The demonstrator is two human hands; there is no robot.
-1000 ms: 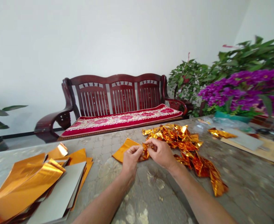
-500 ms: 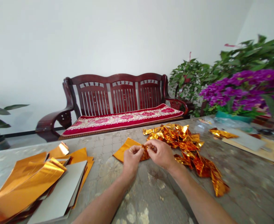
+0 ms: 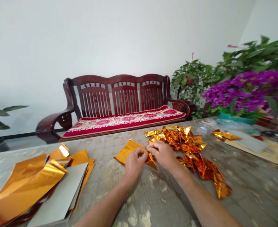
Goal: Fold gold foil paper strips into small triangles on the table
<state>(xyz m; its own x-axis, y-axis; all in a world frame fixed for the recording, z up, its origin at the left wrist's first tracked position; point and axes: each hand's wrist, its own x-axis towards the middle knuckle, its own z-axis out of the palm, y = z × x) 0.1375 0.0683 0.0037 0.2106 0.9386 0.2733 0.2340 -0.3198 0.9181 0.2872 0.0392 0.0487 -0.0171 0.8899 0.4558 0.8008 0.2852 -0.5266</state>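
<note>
"What are the hands doing?"

"The left hand (image 3: 135, 164) and the right hand (image 3: 164, 156) both pinch one gold foil strip (image 3: 129, 150) just above the table (image 3: 247, 179), their fingers closed on it and nearly touching."

"Can you see the pinched part?"

"No, the fingers hide it. The strip's left end pokes out and seems to rest on the table, and a pointed flap shows below the right hand."

"What else is on the table?"

"Crumpled gold foil (image 3: 179, 138) lies just past the right hand. At the table's left, a stack of flat foil sheets (image 3: 25, 189) and grey cards (image 3: 58, 195) runs off the picture's edge."
</note>
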